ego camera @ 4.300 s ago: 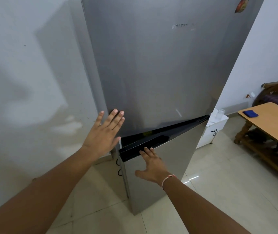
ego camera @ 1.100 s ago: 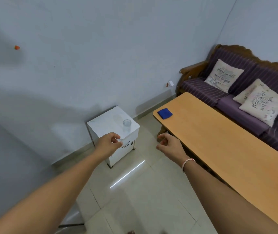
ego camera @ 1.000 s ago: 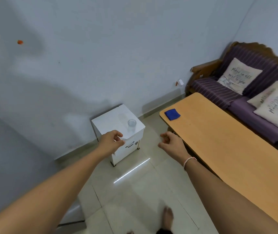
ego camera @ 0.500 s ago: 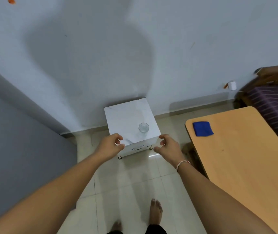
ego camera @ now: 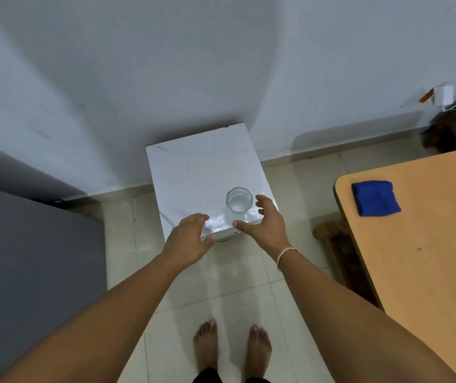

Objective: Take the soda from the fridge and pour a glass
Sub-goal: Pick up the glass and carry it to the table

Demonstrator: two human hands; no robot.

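Dim, even indoor light, cool grey cast. Broad soft shadows are falling across the wall [ego camera: 166, 64]. Glare is showing on the white cabinet top [ego camera: 193, 172] near its front edge, and a faint sheen is sitting on the floor tiles [ego camera: 221, 272]. Wide-angle distortion is bending the wall base and stretching both forearms at the bottom corners. The far right edge is blurring; the centre is staying reasonably sharp.
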